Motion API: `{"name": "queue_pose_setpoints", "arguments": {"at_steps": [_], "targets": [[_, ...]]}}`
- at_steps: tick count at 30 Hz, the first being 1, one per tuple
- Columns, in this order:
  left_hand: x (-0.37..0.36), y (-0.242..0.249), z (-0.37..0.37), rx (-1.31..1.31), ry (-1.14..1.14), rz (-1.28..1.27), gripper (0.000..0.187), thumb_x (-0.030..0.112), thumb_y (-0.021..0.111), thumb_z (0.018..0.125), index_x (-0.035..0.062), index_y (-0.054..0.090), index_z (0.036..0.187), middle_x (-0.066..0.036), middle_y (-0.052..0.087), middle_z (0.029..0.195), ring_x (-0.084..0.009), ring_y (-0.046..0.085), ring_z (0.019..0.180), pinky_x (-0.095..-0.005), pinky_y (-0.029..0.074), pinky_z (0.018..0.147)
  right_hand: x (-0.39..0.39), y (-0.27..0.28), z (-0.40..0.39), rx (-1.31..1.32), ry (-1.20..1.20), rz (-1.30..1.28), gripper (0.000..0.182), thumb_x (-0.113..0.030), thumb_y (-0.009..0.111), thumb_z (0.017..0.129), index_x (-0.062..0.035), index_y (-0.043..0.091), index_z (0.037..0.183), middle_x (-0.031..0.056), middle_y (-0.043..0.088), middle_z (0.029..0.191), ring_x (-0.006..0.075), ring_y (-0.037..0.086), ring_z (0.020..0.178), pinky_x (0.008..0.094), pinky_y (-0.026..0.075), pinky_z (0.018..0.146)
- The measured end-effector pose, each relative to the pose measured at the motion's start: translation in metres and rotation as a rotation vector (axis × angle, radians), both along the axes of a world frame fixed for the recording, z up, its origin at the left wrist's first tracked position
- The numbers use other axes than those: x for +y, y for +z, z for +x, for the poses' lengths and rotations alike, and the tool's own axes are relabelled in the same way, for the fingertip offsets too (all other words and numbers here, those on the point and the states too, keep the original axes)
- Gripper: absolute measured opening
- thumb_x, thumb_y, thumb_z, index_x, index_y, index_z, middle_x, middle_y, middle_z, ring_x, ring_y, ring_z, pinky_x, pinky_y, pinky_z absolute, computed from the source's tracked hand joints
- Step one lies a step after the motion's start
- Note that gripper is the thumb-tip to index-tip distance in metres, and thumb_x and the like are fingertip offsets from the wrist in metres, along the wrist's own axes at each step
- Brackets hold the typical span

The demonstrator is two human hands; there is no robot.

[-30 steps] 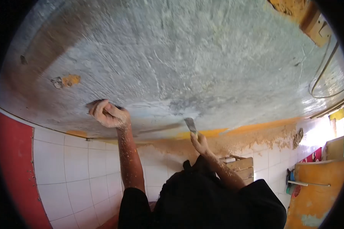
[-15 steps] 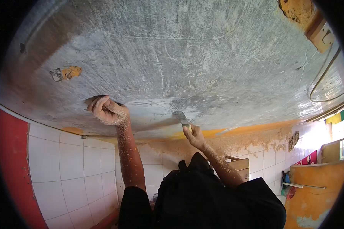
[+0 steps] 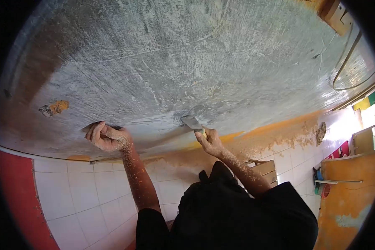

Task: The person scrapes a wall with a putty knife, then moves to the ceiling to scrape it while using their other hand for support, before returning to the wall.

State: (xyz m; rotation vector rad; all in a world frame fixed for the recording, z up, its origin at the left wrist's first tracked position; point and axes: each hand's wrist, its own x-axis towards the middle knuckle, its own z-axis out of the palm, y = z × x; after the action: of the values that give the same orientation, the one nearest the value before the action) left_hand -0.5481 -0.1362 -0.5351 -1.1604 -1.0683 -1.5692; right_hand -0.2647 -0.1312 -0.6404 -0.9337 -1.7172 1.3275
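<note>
My right hand (image 3: 211, 142) is closed round the light yellow handle of a putty knife (image 3: 192, 123). Its metal blade points up and left, with the tip right at the grey, scraped wall (image 3: 175, 62). To the left, my left hand (image 3: 109, 136) has its fingers curled in a pinch, close to the wall and dusted with pale crumbs. A thin, flat, pointed piece (image 3: 90, 126) sticks out past those fingers; the hand hides most of it, and I cannot tell its kind. Dust and flakes coat both forearms.
A hole with orange filling (image 3: 59, 106) marks the wall at left. A switch box (image 3: 336, 16) and a hanging cable (image 3: 346, 62) are at upper right. Below run white tiles (image 3: 87, 189), a red panel (image 3: 18, 196), a wooden chair (image 3: 264, 170) and an orange partition (image 3: 350, 200).
The view has tilted and shifted. The putty knife's blade has moved slightly left and up along the wall. My left hand keeps its pinch and appears lower and farther left.
</note>
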Motion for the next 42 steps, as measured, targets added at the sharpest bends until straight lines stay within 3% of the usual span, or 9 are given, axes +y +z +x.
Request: {"name": "queue_pose_setpoints", "arguments": {"at_steps": [4, 7, 16, 20, 22, 28, 35, 38, 42], "targets": [[0.0, -0.002, -0.005, 0.027, -0.001, 0.008, 0.017, 0.019, 0.044, 0.095, 0.0039, 0.049, 0.089, -0.006, 0.045, 0.085, -0.0169, 0.044, 0.079, -0.0321, 0.041, 0.072, -0.019, -0.078, 0.024, 0.043, -0.093, -0.14, 0.032, -0.031, 0.051, 0.095, -0.0001, 0.055, 0.087, -0.0034, 0.042, 0.06, 0.0067, 0.036, 0.057, 0.0265, 0.033, 0.049], [0.004, 0.003, -0.002, 0.02, 0.007, 0.028, 0.017, 0.019, 0.044, 0.095, 0.0046, 0.049, 0.089, -0.005, 0.045, 0.084, -0.0172, 0.044, 0.079, -0.0332, 0.04, 0.072, -0.039, -0.122, 0.038, 0.035, -0.197, -0.4, 0.033, -0.03, 0.048, 0.097, -0.007, 0.047, 0.073, -0.0045, 0.042, 0.057, 0.0057, 0.039, 0.051, 0.0241, 0.033, 0.046], [0.0, 0.002, 0.0, 0.051, 0.035, -0.004, 0.017, 0.018, 0.042, 0.096, 0.0044, 0.048, 0.089, -0.005, 0.044, 0.083, -0.0164, 0.042, 0.077, -0.0314, 0.039, 0.071, -0.006, -0.01, 0.029, 0.124, -0.135, -0.075, 0.036, -0.03, 0.048, 0.096, -0.0058, 0.048, 0.07, -0.0046, 0.043, 0.059, 0.0049, 0.038, 0.055, 0.0246, 0.033, 0.047], [0.003, 0.007, 0.003, 0.061, -0.029, 0.033, 0.015, 0.016, 0.042, 0.095, 0.0043, 0.049, 0.088, -0.005, 0.045, 0.084, -0.0165, 0.042, 0.078, -0.0307, 0.038, 0.07, -0.028, -0.115, 0.063, 0.109, -0.236, -0.316, 0.038, -0.034, 0.048, 0.096, -0.0077, 0.048, 0.069, -0.0045, 0.042, 0.056, 0.0049, 0.037, 0.05, 0.0247, 0.031, 0.043], [-0.003, 0.002, 0.006, 0.01, 0.011, -0.002, 0.016, 0.016, 0.043, 0.095, 0.0041, 0.049, 0.088, -0.005, 0.044, 0.085, -0.0167, 0.041, 0.079, -0.0315, 0.037, 0.07, -0.038, -0.076, 0.089, 0.32, -0.312, -0.57, 0.04, -0.037, 0.047, 0.096, -0.0097, 0.047, 0.068, -0.0055, 0.04, 0.054, 0.0044, 0.036, 0.047, 0.0234, 0.03, 0.042], [0.005, 0.007, 0.007, 0.04, 0.026, 0.056, 0.016, 0.017, 0.043, 0.096, 0.0053, 0.047, 0.086, -0.004, 0.041, 0.079, -0.0176, 0.039, 0.075, -0.0328, 0.035, 0.067, 0.003, 0.047, 0.112, 0.239, -0.174, -0.134, 0.041, -0.039, 0.047, 0.097, -0.0101, 0.044, 0.067, -0.0051, 0.04, 0.055, 0.0038, 0.035, 0.047, 0.0225, 0.03, 0.042], [0.003, 0.001, 0.011, -0.106, 0.009, 0.018, 0.025, 0.028, 0.043, 0.097, 0.0057, 0.047, 0.086, -0.005, 0.042, 0.083, -0.018, 0.039, 0.075, -0.0331, 0.036, 0.068, -0.014, 0.029, 0.088, 0.22, -0.077, -0.308, 0.041, -0.041, 0.045, 0.097, -0.0096, 0.044, 0.07, -0.0056, 0.038, 0.056, 0.0042, 0.036, 0.048, 0.0225, 0.031, 0.042], [0.002, -0.005, 0.009, -0.177, 0.031, 0.004, 0.027, 0.03, 0.041, 0.098, 0.0068, 0.046, 0.085, -0.004, 0.041, 0.084, -0.0187, 0.04, 0.078, -0.0356, 0.036, 0.072, -0.022, 0.059, 0.073, 0.259, 0.015, -0.468, 0.042, -0.042, 0.042, 0.098, -0.0109, 0.041, 0.069, -0.004, 0.037, 0.052, 0.0058, 0.035, 0.043, 0.0225, 0.028, 0.039], [0.007, 0.003, 0.025, -0.22, 0.037, 0.024, 0.029, 0.032, 0.039, 0.098, 0.0069, 0.045, 0.085, -0.004, 0.04, 0.084, -0.0187, 0.04, 0.078, -0.0381, 0.035, 0.076, -0.015, 0.121, 0.058, 0.276, 0.115, -0.389, 0.044, -0.045, 0.045, 0.096, -0.0101, 0.044, 0.07, -0.0048, 0.039, 0.055, 0.0044, 0.037, 0.045, 0.0225, 0.032, 0.041]]}}
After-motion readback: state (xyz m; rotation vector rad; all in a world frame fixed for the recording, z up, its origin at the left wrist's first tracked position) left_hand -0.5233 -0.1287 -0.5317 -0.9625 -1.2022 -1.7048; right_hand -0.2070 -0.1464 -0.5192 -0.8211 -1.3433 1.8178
